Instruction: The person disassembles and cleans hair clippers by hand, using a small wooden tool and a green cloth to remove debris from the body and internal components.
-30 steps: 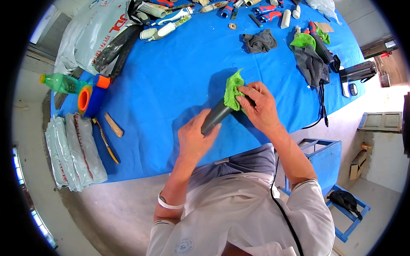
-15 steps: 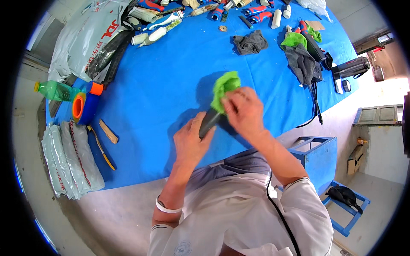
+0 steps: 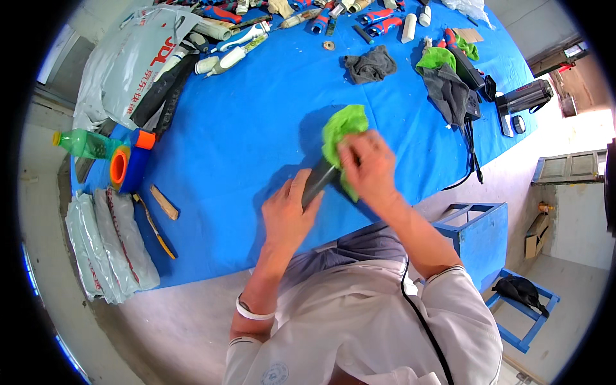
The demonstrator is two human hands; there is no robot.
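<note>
My left hand [image 3: 287, 210] is wrapped round a dark grey, rod-like thing [image 3: 317, 181], which points up and away to the right. A bright green cloth [image 3: 344, 128] is bunched over its far end, and my right hand [image 3: 369, 168] pinches the cloth there. Part of the cloth hangs below my right fingers. What lies under the cloth is hidden, so the kind of the grey thing cannot be made out. Both hands are above the near middle of the blue-covered table [image 3: 218, 186].
At the left are a green bottle [image 3: 86, 144], a blue and orange container [image 3: 136, 160], plastic mailers [image 3: 115, 240], a brush [image 3: 154, 224] and a wood piece [image 3: 164, 203]. A grey cloth [image 3: 370, 65] lies ahead. Several tools line the back; a black flask [image 3: 526, 96] stands right.
The green cloth has shifted slightly and spread, with a flap now hanging below my right hand. My left hand keeps its hold; the view has tilted a little.
</note>
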